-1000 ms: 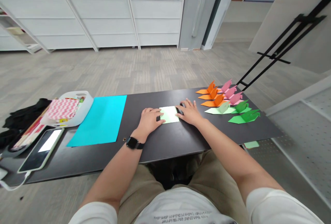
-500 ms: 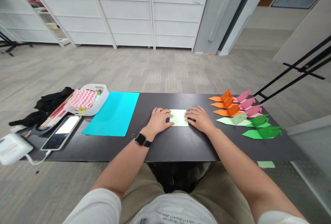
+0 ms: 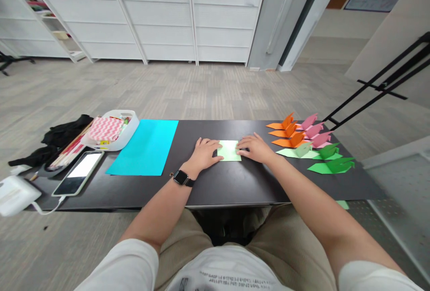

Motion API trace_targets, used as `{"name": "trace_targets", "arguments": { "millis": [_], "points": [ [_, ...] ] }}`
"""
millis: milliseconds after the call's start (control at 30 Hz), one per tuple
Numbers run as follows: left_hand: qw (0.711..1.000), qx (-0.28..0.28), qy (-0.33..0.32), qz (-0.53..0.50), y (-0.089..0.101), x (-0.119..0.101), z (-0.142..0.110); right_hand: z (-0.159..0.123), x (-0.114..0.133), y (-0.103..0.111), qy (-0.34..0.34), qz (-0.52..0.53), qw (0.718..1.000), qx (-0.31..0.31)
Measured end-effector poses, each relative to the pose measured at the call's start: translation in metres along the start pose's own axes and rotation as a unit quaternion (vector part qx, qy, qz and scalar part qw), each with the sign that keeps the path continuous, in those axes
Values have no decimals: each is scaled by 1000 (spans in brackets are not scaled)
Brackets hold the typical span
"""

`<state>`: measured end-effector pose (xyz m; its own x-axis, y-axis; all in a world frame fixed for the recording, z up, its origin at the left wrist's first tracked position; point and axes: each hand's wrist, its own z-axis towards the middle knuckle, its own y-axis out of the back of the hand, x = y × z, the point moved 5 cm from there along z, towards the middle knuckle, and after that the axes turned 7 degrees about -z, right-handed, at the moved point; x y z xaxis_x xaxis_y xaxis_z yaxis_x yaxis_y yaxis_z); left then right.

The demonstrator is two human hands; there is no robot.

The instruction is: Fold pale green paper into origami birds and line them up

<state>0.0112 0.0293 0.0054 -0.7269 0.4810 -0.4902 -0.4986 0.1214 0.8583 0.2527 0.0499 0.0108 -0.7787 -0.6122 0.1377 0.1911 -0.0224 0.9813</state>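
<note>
One green sheet (image 3: 229,151) | between left hand (image 3: 202,154) and right hand (image 3: 255,149) | fingers spread, touching edges

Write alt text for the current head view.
A person's left hand and right hand touch opposite edges of pale green paper on a dark table; folded paper birds stand at right, a blue sheet lies at left.

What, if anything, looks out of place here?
A light green piece, apparently paper, shows below the near edge of the table, at right. Odd because the light green sheet and folded birds lie on top. Nothing looks spilled.
</note>
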Motion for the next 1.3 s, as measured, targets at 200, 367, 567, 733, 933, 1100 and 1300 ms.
{"name": "trace_targets", "arguments": {
  "millis": [200,367,567,733,933,1100,1300],
  "points": [
    [999,16,-15,23,-4,3,-2,-11,1,-13,-58,6,995,-77],
    [999,32,7,42,-3,7,-2,-16,2,-13,-56,10,997,-46],
    [995,67,42,64,-2,17,0,-20,1,-9,-49,29,998,-7],
    [994,67,75,52,0,29,3,-22,5,-8,-43,37,998,11],
    [998,20,57,2,8,33,1,-18,16,-7,-33,10,999,-39],
    [998,5,50,-28,10,30,1,-14,24,-3,-19,-2,996,-89],
    [997,-21,57,-50,16,26,2,-13,22,1,-40,21,993,-106]
  ]
}}
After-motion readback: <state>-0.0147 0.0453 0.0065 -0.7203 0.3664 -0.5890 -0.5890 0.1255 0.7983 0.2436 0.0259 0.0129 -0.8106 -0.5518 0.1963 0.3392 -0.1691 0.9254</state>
